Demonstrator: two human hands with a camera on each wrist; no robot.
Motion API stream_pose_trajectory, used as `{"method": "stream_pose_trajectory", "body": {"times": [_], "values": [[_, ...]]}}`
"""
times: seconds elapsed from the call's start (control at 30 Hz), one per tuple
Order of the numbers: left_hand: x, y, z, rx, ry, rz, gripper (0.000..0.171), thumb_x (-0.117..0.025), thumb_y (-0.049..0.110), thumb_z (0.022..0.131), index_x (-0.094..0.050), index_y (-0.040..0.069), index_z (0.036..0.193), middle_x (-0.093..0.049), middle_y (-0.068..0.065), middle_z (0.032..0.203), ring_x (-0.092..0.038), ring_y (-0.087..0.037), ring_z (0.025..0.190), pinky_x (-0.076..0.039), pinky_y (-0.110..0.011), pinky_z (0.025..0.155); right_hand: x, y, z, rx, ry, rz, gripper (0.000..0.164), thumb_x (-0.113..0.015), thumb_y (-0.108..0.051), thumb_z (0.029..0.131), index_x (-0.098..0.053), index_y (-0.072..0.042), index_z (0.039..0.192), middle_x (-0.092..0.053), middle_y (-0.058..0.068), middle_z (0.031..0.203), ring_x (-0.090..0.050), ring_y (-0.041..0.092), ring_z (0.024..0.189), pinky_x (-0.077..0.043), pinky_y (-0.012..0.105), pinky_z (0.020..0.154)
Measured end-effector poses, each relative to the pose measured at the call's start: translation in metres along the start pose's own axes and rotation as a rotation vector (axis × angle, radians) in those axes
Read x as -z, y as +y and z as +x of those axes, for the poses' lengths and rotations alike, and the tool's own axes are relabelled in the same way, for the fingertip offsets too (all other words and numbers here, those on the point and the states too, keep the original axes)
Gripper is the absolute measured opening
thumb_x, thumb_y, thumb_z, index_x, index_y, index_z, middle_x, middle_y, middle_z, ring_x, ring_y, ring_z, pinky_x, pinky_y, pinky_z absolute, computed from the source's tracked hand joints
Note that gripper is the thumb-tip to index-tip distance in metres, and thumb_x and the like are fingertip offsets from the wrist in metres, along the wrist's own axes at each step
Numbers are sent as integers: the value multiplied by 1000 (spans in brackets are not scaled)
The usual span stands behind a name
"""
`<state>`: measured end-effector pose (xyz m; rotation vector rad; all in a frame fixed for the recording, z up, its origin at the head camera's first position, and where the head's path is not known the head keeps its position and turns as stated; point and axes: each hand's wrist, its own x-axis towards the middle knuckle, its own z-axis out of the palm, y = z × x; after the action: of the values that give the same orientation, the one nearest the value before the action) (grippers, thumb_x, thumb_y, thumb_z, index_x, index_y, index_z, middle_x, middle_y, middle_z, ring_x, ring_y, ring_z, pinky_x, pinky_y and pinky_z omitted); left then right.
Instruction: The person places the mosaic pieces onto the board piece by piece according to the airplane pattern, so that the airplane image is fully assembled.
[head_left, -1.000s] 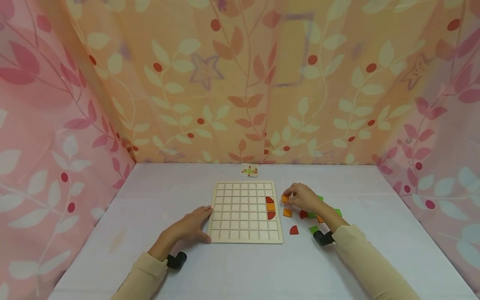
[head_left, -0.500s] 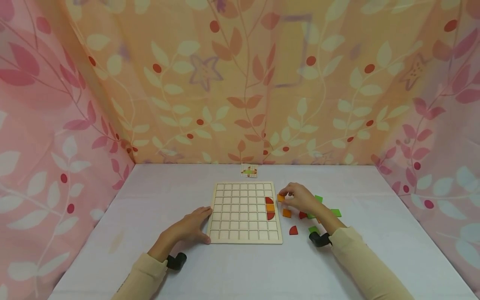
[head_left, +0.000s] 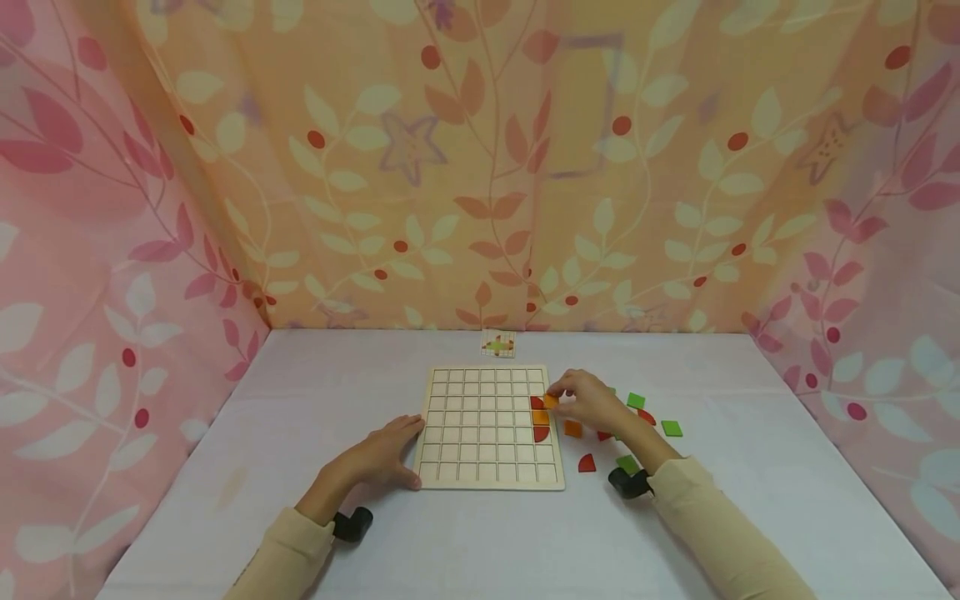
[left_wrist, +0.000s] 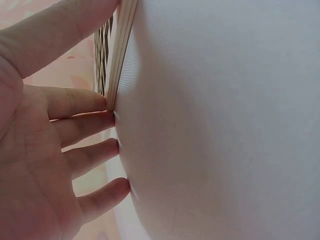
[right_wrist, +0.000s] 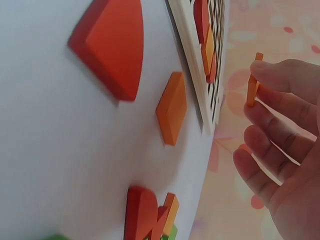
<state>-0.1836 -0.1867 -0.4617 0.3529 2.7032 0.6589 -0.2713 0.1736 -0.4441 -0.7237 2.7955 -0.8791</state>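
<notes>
My right hand (head_left: 592,404) pinches an orange square tile (head_left: 551,401) between thumb and fingers, over the right edge of the gridded wooden board (head_left: 480,454). In the right wrist view the held tile (right_wrist: 253,82) is raised above the tabletop. Seated in the board's right part are an orange square piece (head_left: 540,417) and two red quarter-circle pieces, one of them the lower red piece (head_left: 542,434). Against the board's left edge rests my left hand (head_left: 386,454), fingers extended. The left wrist view shows the fingertips (left_wrist: 107,192) on the white cloth, alongside the board's edge (left_wrist: 122,45).
Right of the board lie several loose tiles: an orange square (head_left: 573,429), a red quarter-circle (head_left: 587,463), green squares such as the rightmost one (head_left: 672,428), some partly behind the right arm. A small pattern card (head_left: 498,343) lies behind the board. Patterned curtains surround the table.
My right hand has moved left with the orange square tile, from beside the board to over its right edge. The left hand stays where it was.
</notes>
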Motion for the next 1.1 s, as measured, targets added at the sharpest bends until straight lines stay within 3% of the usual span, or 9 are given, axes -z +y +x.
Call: {"method": "stream_pose_trajectory", "body": {"times": [0.3,0.53,0.8,1.1], "values": [[-3,-2,-1,-4,0,-2,97,-87,26,69,-37,0,148,-32,-15,158,-23,-37,148,-23,-60,116,-7,-10,3,43,-28,-34,23,-74,-14,84,-74,-6,106,-66,4,97,-55,22,89,-47,31,75],[-3,-2,-2,-6,3,5,97,-87,27,69,-37,0,148,-32,-16,158,-23,-37,148,-23,-60,116,-16,-17,8,45,-30,-61,21,-76,-14,83,-75,-8,104,-65,0,93,-54,18,88,-48,30,78],[-1,-3,-1,-26,14,6,96,-87,24,70,-38,-1,147,-33,-17,157,-25,-37,148,-25,-59,116,-25,-21,15,143,-22,-127,20,-78,-17,81,-76,-8,99,-63,-1,86,-47,12,80,-42,24,70],[0,-1,-1,-22,7,11,96,-87,24,70,-36,-1,148,-32,-17,158,-24,-38,148,-24,-60,116,-33,-26,19,128,-67,-181,20,-77,-19,82,-76,-8,99,-62,-3,87,-47,12,82,-44,26,74]]}}
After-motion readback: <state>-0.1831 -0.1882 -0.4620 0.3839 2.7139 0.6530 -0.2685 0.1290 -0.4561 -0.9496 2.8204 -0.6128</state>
